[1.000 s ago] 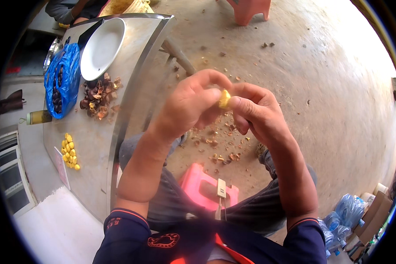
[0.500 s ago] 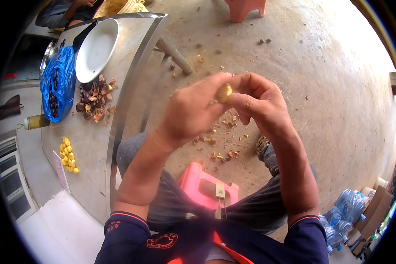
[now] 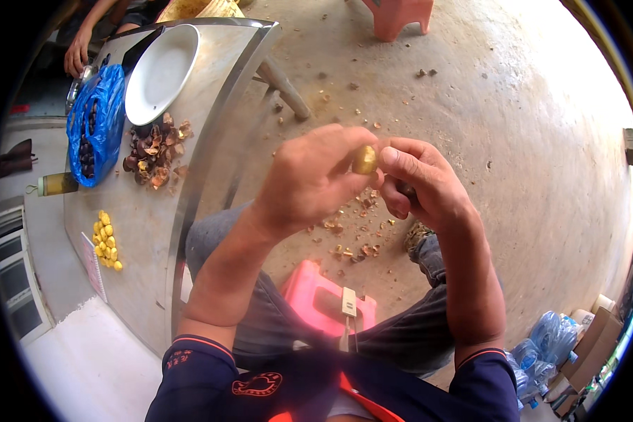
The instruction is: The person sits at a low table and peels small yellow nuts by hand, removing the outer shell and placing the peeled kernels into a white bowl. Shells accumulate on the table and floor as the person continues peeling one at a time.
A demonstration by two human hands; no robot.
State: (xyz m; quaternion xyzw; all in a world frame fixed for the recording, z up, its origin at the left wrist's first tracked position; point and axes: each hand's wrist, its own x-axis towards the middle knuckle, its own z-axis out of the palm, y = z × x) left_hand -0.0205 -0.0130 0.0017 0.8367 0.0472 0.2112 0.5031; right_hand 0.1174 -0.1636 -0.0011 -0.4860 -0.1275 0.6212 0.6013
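Note:
In front of me, above the floor, my left hand (image 3: 308, 176) pinches a partly peeled, yellowish-brown chestnut (image 3: 364, 160) between thumb and fingers. Right beside it, my right hand (image 3: 425, 176) is closed, its thumb pressed to the bent forefinger and its tips close to the chestnut. Something dark shows within its curled fingers; what it is I cannot make out. On the table to the left lie a heap of brown shells (image 3: 155, 153) and a group of peeled yellow chestnuts (image 3: 106, 243). A blue plastic bag (image 3: 104, 119) holds dark unpeeled chestnuts.
A white oval dish (image 3: 163, 74) rests on the metal-edged table (image 3: 137, 281). At the far left another person's hand (image 3: 77, 53) reaches toward the table. Shell bits (image 3: 359, 250) litter the floor around a pink stool (image 3: 316, 295). Plastic bottles (image 3: 552, 337) lie at the right.
My right thumb has come off the chestnut and now presses on the forefinger. More of the chestnut shows in my left hand. The other person's hand has come down beside the table.

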